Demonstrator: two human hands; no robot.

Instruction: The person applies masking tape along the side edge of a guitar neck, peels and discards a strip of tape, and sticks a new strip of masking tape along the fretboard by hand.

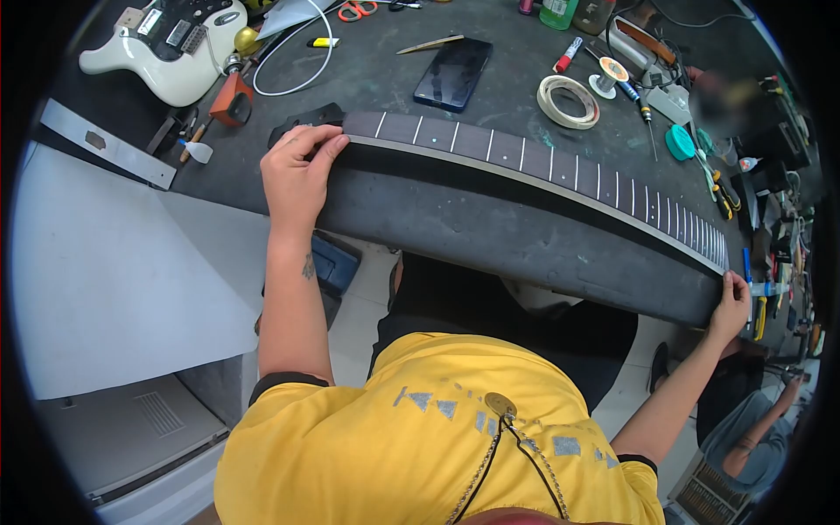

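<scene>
While the person's yellow shirt (pixel 394 455) fills the nearest part of the view, with a round pendant (pixel 500 404) lying upon it, both arms reach forward to a dark guitar neck (pixel 534 162). The right hand (pixel 731 306) pinches the neck at its right end, between the thumb and the fingers. The neck is stretched along the near side of the black workbench (pixel 490 214), its fretted face upward, and it appears curved in this wide view. A narrow pale strip (pixel 525 178) follows its near edge; whether it is a separate piece, one cannot tell. At the opposite end, the left hand (pixel 297 175) grasps the neck just beside the dark headstock (pixel 319 120), with the fingers bent.

Beyond the neck, a roll of tape (pixel 544 98) lies on the bench, and to its left is a dark phone (pixel 455 74), which a thin stick (pixel 429 45) touches or nearly touches. Farther away are a red marker (pixel 569 54), a white guitar body (pixel 166 70) at the left, and orange scissors (pixel 356 10).
</scene>
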